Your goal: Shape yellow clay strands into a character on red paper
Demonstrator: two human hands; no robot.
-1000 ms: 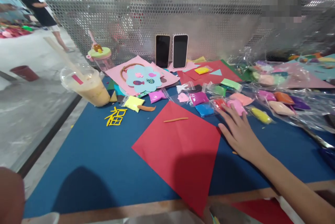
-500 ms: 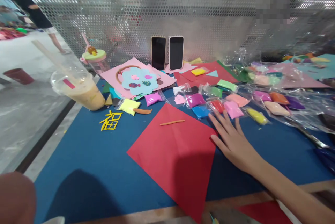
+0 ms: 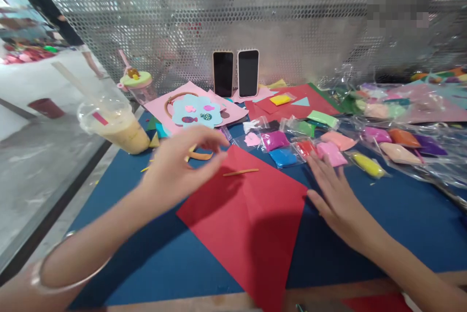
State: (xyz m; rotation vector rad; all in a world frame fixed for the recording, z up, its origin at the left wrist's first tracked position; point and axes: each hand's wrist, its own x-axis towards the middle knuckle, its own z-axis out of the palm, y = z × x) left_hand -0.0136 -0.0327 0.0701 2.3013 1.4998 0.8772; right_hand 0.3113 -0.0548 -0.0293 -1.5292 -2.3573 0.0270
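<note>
A red paper square (image 3: 233,219) lies turned corner-up on the blue tabletop (image 3: 153,263), with a thin brown clay strip (image 3: 241,172) across its upper part. My left hand (image 3: 182,161), slightly blurred, hovers over the paper's left edge, thumb and fingers apart with nothing between them. Behind it, a curved brown clay piece (image 3: 201,156) and bits of yellow clay lettering are partly covered. At the paper's right corner my right hand (image 3: 335,200) is spread, fingertips by a red clay packet (image 3: 305,147) and a pink clay packet (image 3: 332,154).
Several clay packets, including a blue one (image 3: 283,157), lie behind the paper. A plastic drink cup (image 3: 127,132) stands at left. Two phones (image 3: 223,74) lean against the perforated metal panel (image 3: 292,34). A pink card with fish shapes (image 3: 160,105) lies in front. A person (image 3: 51,10) stands far left.
My left hand has come in from the lower left to above the paper, now covering much of the yellow lettering. My right hand stays by the packets. The view has shifted slightly.
</note>
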